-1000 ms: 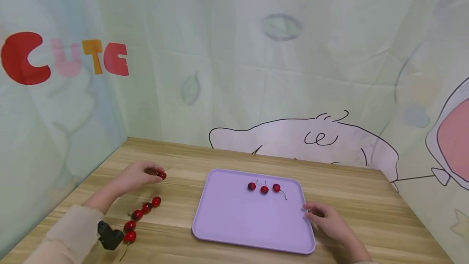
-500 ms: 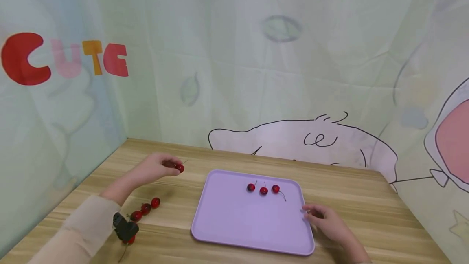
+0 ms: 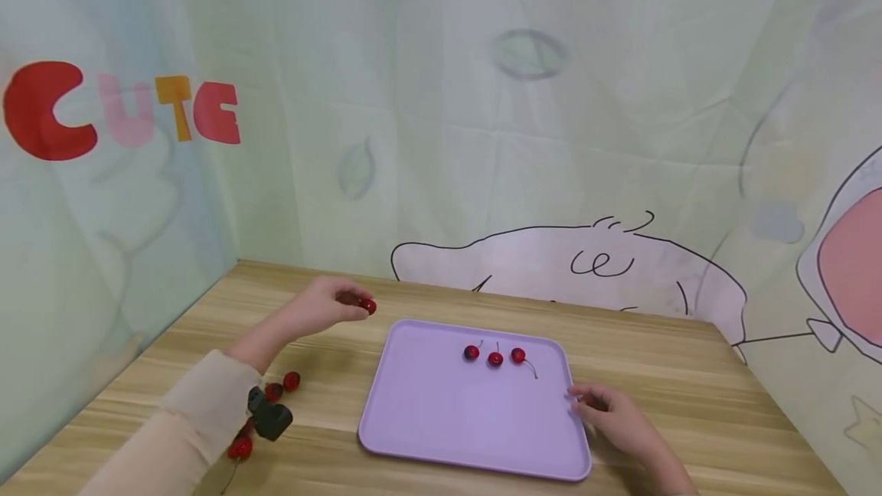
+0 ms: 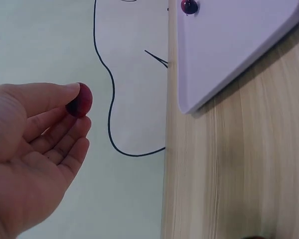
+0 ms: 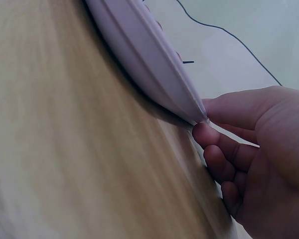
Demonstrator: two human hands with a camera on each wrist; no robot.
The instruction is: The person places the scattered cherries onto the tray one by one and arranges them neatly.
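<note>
My left hand (image 3: 329,305) pinches a red cherry (image 3: 370,306) between thumb and fingertips, in the air just left of the far left corner of the lilac tray (image 3: 441,419). In the left wrist view the same cherry (image 4: 80,100) sits at the fingertips of that hand (image 4: 37,144), with the tray corner (image 4: 209,74) to the right. Three cherries (image 3: 494,357) lie in a row on the tray's far part. My right hand (image 3: 609,412) rests at the tray's right edge; in the right wrist view its thumb and curled fingers (image 5: 229,149) grip the rim (image 5: 154,74).
More cherries (image 3: 276,393) lie in a line on the wooden table (image 3: 689,396) left of the tray, partly hidden by my left sleeve and the black wrist camera (image 3: 269,416). Printed fabric walls (image 3: 482,136) close in the table at the back and sides.
My left hand has carried the cherry up and to the right, from beside the cherry line toward the tray's far left corner. The right hand has stayed at the tray's edge.
</note>
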